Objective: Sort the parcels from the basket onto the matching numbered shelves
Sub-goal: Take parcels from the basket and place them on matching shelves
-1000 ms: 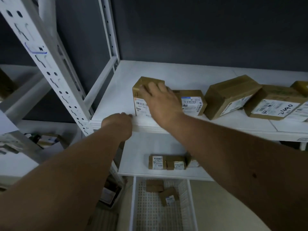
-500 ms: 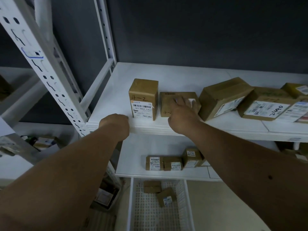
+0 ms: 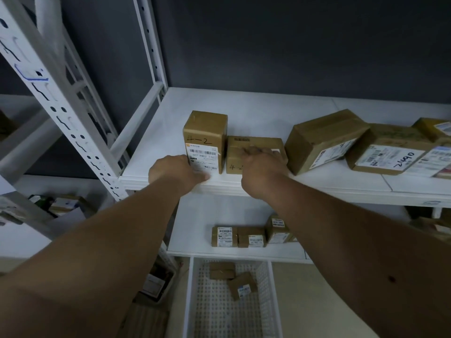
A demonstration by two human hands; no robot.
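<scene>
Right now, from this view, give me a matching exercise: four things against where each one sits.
Things:
1. upright parcel marked 4-2
2. flat parcel
3. parcel marked 2490
4. white basket

Places:
A. on the floor, below the shelves
B. under the right hand
C. far right of the upper shelf
D. leftmost on the upper shelf, beside the left hand

Pairs: 1-D, 2-B, 3-C, 4-A

I see matt brown cardboard parcels (image 3: 205, 132) with white paper labels, a smooth white painted shelf (image 3: 244, 106), perforated white metal uprights (image 3: 61, 111) and a white perforated plastic basket (image 3: 219, 313).
</scene>
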